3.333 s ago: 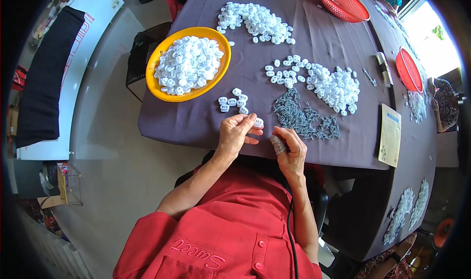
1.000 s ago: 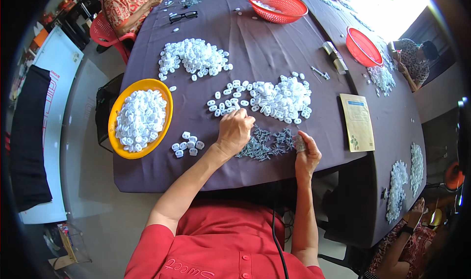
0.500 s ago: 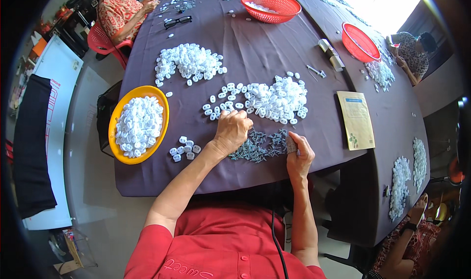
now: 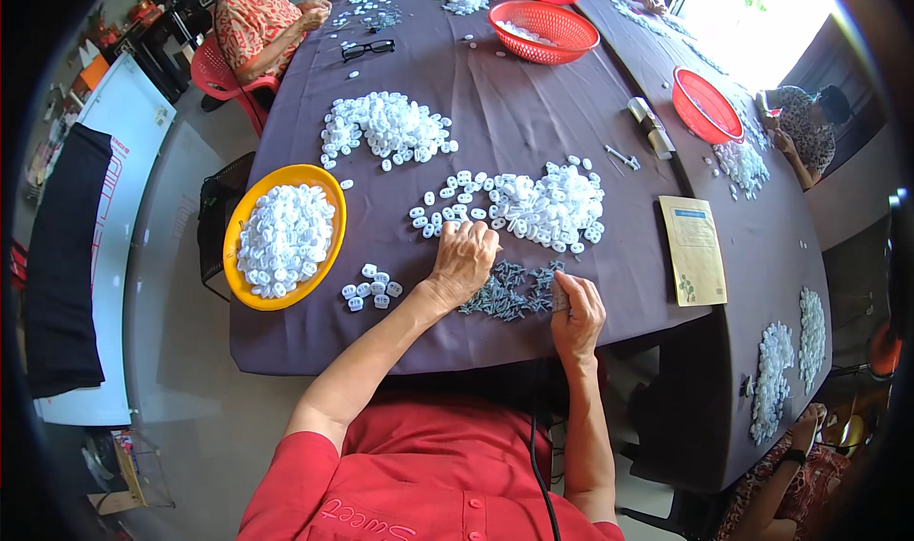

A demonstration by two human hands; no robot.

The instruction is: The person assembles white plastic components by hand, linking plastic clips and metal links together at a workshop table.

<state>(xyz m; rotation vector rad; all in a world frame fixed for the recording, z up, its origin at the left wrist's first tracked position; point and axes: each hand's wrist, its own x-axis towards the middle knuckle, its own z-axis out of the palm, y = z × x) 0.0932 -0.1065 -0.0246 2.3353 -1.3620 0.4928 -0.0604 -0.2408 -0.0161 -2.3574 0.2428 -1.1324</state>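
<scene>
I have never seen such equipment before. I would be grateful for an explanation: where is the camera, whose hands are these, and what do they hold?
There is no machine: these are a person's own hands. A wide fisheye camera on the head looks down, so straight edges bend near the rim; picture left is the person's left.

On the dark tablecloth lie heaps of small white pieces, a patch of grey screw-like pieces and, at left, a yellow plate piled with more white pieces.

The left hand reaches between white and grey pieces; its curled fingers hide any hold. The right hand is beside the grey pieces; something greyish shows there, too unclear to name.
</scene>
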